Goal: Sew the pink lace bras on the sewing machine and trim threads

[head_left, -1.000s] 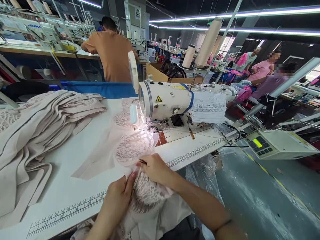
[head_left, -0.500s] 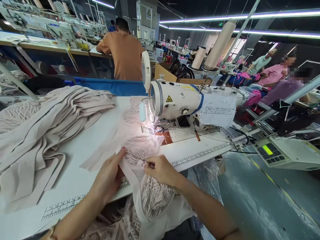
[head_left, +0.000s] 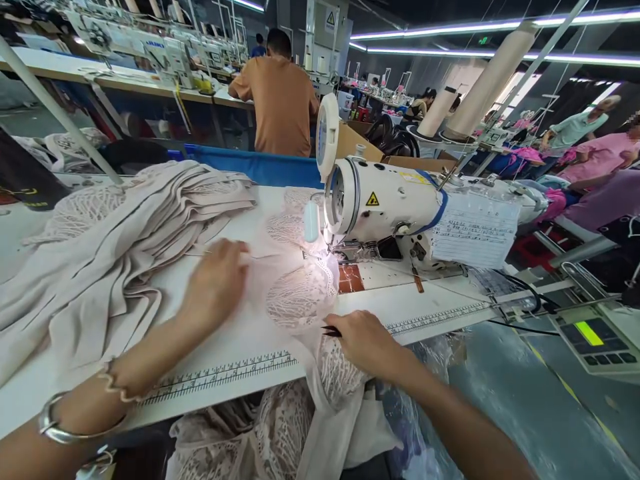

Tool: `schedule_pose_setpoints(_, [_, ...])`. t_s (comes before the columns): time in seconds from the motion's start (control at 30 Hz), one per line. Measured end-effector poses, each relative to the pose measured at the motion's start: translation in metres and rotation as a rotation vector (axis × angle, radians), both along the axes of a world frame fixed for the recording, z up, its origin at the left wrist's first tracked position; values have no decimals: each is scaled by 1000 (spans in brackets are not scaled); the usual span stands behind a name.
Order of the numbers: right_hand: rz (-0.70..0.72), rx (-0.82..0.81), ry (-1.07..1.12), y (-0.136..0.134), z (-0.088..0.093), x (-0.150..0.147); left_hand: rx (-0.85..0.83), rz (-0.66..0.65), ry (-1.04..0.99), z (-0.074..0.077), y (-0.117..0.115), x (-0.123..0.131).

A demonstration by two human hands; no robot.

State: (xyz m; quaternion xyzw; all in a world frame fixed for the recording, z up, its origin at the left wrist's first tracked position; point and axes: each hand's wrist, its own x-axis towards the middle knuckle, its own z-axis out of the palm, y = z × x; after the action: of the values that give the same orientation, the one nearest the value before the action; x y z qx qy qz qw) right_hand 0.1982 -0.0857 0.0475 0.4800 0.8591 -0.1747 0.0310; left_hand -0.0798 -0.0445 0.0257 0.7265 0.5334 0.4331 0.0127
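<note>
Head view: table (head_left: 250, 333) has front edge running slantwise, w/ printed ruler (head_left: 220, 373) along it; white top shows btwn cloth pile (head_left: 200, 193) at L and lace cloth (head_left: 295, 297) near the middle, so L hand has some room there. Another strip of top, R of lace cloth, reaches toward control box (head_left: 595, 337). Lace cloth lies on table under sewing machine (head_left: 380, 200), whose needle area is hard to see b/c of glare; more cloth hangs over the front edge, partly hidden by R hand. Paper sheet (head_left: 473, 230) covers part of sewing machine, and control box is cut off at R. L hand (head_left: 217, 277) is above table near cloth pile, blurred, fingers bent; cannot tell if it holds sth. R hand (head_left: 363, 337) is closed around small dark tool (head_left: 331, 330), at lower end of lace cloth; whether its fingers also pinch cloth, can't tell.
</note>
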Motion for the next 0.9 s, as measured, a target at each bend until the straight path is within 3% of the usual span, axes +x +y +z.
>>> schedule_pose_setpoints(0.07, [92,-56,32,15,21,7,-54,-292,152,-7,-4,35])
schedule_pose_setpoints(0.1, [146,-90,62,24,33,12,-92,-563,306,-10,-6,54])
schedule_pose_setpoints(0.13, [211,-133,92,34,45,18,-126,-727,429,-14,-8,73])
schedule_pose_setpoints(0.2, [282,-162,77,52,61,29,-187,-811,540,-21,-9,101])
schedule_pose_setpoints(0.3, [188,7,-69,72,60,40,-228,-698,537,-28,-3,115])
schedule_pose_setpoints(0.37, [65,175,-114,79,42,38,-218,-704,521,-29,6,110])
schedule_pose_setpoints(0.43, [-85,276,-70,85,17,30,-181,-790,497,-28,19,100])
schedule_pose_setpoints(0.5, [-251,282,46,89,-7,18,-147,-864,439,-29,31,92])
schedule_pose_setpoints(0.6, [-427,241,162,96,-31,4,-170,-728,305,-34,43,89])
schedule_pose_setpoints(0.73, [-457,293,205,98,-42,2,-162,-485,275,-42,39,95])
schedule_pose_setpoints(0.9, [-387,359,208,92,-44,4,67,-327,657,-42,20,104])
